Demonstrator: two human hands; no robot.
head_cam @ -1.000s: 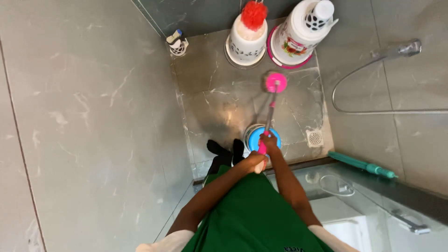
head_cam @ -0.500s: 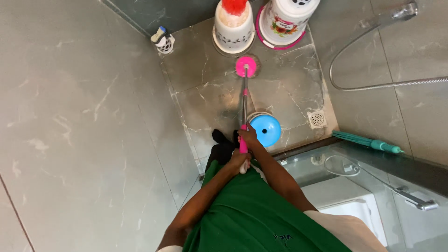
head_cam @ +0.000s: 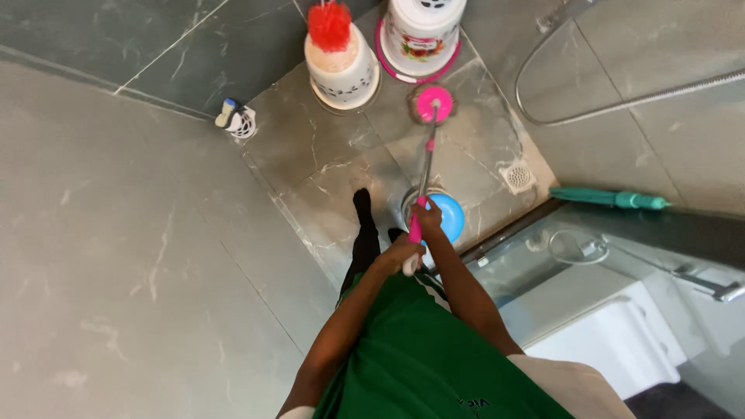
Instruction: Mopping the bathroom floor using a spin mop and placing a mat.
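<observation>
Two white buckets (head_cam: 341, 66) beyond; bare floor (head_cam: 334, 167) left.

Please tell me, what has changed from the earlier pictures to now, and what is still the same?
The pink scrubber head slid across the floor tiles away from the person, and now rests next to the white buckets. The camera view also turned. Nothing was picked up or released: the left hand and right hand still grip the pink handle. The blue round lid, floor drain and teal broom stayed.

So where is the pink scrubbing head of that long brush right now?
In the head view, the pink brush head rests on the grey floor tiles at top centre, just below the pink-rimmed white bucket and right of the white holder.
</observation>
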